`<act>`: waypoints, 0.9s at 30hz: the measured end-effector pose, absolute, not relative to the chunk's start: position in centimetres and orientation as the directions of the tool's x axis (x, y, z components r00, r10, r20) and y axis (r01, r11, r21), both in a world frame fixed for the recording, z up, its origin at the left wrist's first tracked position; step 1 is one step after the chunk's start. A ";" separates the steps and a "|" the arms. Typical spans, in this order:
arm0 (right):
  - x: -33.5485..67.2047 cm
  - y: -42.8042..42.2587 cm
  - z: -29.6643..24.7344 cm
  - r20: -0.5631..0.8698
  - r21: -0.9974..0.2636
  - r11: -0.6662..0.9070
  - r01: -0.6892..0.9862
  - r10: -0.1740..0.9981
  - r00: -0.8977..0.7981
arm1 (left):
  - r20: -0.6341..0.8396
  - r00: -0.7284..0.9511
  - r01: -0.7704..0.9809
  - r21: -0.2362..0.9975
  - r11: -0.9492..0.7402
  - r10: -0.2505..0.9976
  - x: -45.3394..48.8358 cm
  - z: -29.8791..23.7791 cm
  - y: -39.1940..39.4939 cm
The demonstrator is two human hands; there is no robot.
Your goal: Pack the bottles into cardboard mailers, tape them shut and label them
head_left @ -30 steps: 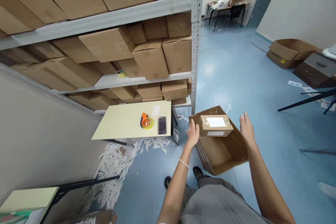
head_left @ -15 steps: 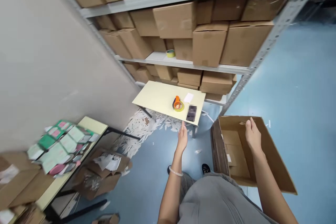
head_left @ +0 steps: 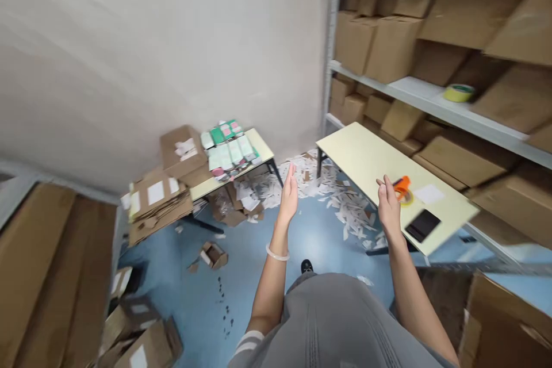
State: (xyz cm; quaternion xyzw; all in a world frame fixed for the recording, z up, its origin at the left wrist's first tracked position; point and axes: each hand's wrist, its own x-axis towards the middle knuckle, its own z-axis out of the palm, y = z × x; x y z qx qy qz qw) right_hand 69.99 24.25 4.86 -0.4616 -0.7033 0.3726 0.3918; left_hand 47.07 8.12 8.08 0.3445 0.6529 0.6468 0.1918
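Note:
My left hand (head_left: 289, 198) is held out in the air with its fingers straight and nothing in it. On that wrist sits a pale bangle (head_left: 276, 253). My right hand (head_left: 388, 207) is also raised and empty, its fingers stretched out. Behind it, on the right-hand table (head_left: 351, 152), lie an orange tape dispenser (head_left: 402, 185) with a yellow tape roll, a white paper (head_left: 428, 194) and a dark phone-like slab (head_left: 423, 225). Neither hand appears to touch anything.
Green and white packets (head_left: 228, 146) and flattened cartons (head_left: 157, 198) cover the left table. Paper scraps (head_left: 314, 181) litter the floor. Shelves of boxes (head_left: 390, 46) stand at right, and an open carton (head_left: 504, 322) is at lower right.
The view has swung left, so the tables and shelves have shifted right in it. The open carton is now at the lower right corner. Both hands remain raised and empty.

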 end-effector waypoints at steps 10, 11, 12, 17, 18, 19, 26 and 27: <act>44.9 21.2 3.5 0.167 -0.852 0.441 0.282 0.739 -0.653 | 0.138 -0.974 0.145 0.989 0.026 0.179 31.4 6.5 -6.9; 42.4 21.0 3.1 0.170 -0.843 0.459 0.279 0.720 -0.673 | 0.115 -0.984 0.120 0.992 0.035 0.135 30.1 5.7 -7.9; 40.0 20.8 2.7 0.173 -0.838 0.474 0.272 0.702 -0.690 | 0.094 -0.991 0.098 0.994 0.042 0.093 28.8 4.9 -8.8; 26.6 20.6 0.0 0.160 -0.854 0.477 0.210 0.624 -0.765 | 0.040 -0.997 0.037 0.998 0.046 -0.066 20.8 2.3 -11.4; 23.8 20.6 -0.5 0.139 -0.861 0.464 0.209 0.610 -0.780 | 0.034 -0.995 0.030 0.998 0.046 -0.092 19.1 2.3 -11.6; 21.1 20.6 -1.1 0.112 -0.862 0.456 0.221 0.597 -0.794 | 0.032 -0.993 0.027 0.999 0.047 -0.116 17.4 2.4 -11.7; 7.0 18.9 -5.5 -0.261 -0.565 0.576 0.591 0.554 -0.790 | 0.020 -0.988 0.011 0.998 0.058 -0.152 7.7 3.1 -11.7; 6.0 18.5 -6.2 -0.307 -0.521 0.578 0.628 0.559 -0.770 | -0.003 -0.989 -0.013 0.998 0.063 -0.146 6.5 3.0 -11.5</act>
